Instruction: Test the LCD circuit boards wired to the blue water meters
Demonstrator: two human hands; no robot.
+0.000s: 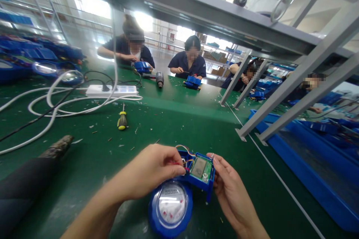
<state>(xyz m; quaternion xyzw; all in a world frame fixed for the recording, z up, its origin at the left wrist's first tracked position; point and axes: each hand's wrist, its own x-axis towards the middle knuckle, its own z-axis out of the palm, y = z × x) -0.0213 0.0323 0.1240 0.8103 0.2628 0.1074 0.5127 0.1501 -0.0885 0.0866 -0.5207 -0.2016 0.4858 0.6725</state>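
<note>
A blue meter housing with a round clear dial window lies on the green table close to me. Its open upper box holds a green circuit board with a small grey display and coloured wires. My left hand is closed, fingertips pinching at the wires on the box's left side. My right hand grips the right edge of the box, thumb up by the board.
A yellow-and-black screwdriver lies farther out. A white power strip with looped white cables sits to the left. Blue bins line the right. Grey frame struts slant down. Several seated people work across the table.
</note>
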